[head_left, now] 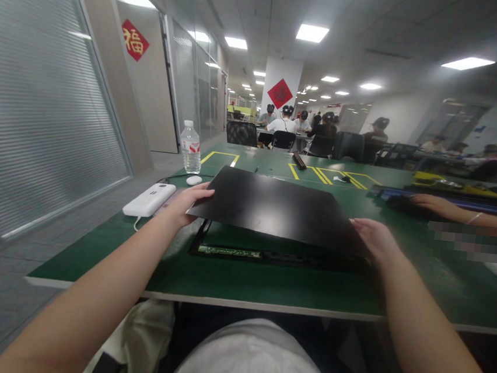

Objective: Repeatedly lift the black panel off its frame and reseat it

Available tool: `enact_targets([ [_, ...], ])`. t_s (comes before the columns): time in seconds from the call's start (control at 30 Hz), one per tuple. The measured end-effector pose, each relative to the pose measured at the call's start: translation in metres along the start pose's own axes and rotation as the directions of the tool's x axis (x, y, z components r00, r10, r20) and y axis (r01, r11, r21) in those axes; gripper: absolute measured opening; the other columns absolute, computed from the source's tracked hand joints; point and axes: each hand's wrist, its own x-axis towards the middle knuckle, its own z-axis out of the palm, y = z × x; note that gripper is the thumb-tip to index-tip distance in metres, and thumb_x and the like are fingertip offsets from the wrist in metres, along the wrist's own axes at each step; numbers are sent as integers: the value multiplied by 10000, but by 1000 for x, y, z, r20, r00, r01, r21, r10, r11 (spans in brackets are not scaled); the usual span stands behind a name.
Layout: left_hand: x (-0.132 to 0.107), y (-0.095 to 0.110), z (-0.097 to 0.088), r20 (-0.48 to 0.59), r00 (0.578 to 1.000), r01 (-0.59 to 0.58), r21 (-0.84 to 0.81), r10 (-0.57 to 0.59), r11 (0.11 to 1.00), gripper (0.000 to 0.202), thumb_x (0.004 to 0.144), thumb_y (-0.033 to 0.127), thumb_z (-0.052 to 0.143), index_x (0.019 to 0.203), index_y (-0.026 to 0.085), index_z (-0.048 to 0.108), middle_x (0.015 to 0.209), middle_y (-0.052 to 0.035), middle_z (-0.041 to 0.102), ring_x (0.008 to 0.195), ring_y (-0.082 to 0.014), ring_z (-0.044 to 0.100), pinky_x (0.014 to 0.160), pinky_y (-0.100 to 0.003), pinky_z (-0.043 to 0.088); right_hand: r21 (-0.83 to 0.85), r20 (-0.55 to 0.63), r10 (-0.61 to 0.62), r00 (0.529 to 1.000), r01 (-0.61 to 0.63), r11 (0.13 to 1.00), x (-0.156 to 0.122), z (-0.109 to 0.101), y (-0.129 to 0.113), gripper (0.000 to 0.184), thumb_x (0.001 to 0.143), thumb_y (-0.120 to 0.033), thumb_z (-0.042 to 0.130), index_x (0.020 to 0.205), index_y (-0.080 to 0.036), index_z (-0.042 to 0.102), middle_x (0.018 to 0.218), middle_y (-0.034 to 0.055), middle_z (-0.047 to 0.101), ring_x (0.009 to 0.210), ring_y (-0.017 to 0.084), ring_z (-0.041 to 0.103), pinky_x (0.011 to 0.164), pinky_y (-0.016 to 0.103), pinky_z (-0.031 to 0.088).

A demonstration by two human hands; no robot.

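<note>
A flat black panel point(273, 206) is held tilted above a black frame with a green circuit strip point(229, 251) that lies on the green table point(93, 248). My left hand point(185, 203) grips the panel's left edge, thumb on top. My right hand point(373, 236) grips the panel's right near corner, fingers closed around its edge. The panel's near edge is lifted clear of the frame below.
A white power bank point(149, 198) with a cable lies left of my left hand. Behind it stand a water bottle point(190, 147) and a small white puck point(193, 180). Another person's arm point(452, 211) rests on the table at right. Several people sit at far tables.
</note>
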Motion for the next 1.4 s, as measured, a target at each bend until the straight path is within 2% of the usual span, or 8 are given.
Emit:
enact_targets([
  [0.2,-6,4,5,-39,998,-42,32,43,999,330,672,61,698,990,133,755,698,-33,758,503,-150,658,484,-219,523,71,-106,10,994,-2,997,6,-4,2,219,824,-131,515,945,-157,696,820,125,752,700,210,713,620,287,589],
  [0.33,-7,3,7,-59,996,-58,33,59,998,324,657,52,705,967,132,756,725,-37,766,517,-144,662,502,-214,531,22,-186,2,983,2,1000,3,-3,1,250,828,-179,571,1068,-182,642,817,124,756,699,226,723,587,291,572],
  [0.57,-7,0,8,-75,997,-30,28,32,999,350,665,51,708,1000,139,758,772,-55,788,558,-163,698,523,-228,558,-107,-235,-75,969,51,993,1,-1,1,356,812,-201,578,1166,-190,619,790,109,758,681,215,715,586,277,538],
  [0.67,-7,-1,10,-84,996,-18,40,21,999,361,675,49,705,1022,135,753,774,-60,793,552,-170,703,505,-230,557,-170,-259,-112,959,69,983,1,0,2,384,787,-208,589,1168,-195,639,796,92,764,677,192,692,571,253,501],
  [0.83,-7,-4,9,-97,995,19,87,-11,996,425,701,55,709,1116,146,739,789,-64,800,586,-192,733,508,-243,573,-269,-276,-146,950,70,961,4,-1,6,399,758,-264,596,1140,-192,686,779,85,768,567,153,557,471,226,354],
  [1.03,-7,-7,10,-96,995,46,107,-36,993,474,668,23,755,1127,141,739,826,-79,810,613,-207,751,542,-263,602,-306,-301,-187,935,91,948,11,-3,11,366,706,-293,612,1048,-188,689,726,92,756,534,159,526,464,238,317],
  [1.2,-9,-8,15,-134,989,85,113,-69,990,402,690,-10,736,1064,135,751,835,-87,815,605,-186,746,554,-235,594,-352,-331,-231,915,107,930,12,-2,13,305,688,-293,631,961,-178,702,674,87,734,574,175,598,501,246,350],
  [1.4,-10,-10,14,-138,985,122,142,-102,982,392,690,32,773,1063,149,752,879,-99,823,680,-221,775,613,-274,614,-414,-294,-297,909,159,896,13,-4,18,236,693,-315,659,890,-195,709,673,73,726,701,225,683,609,284,452],
])
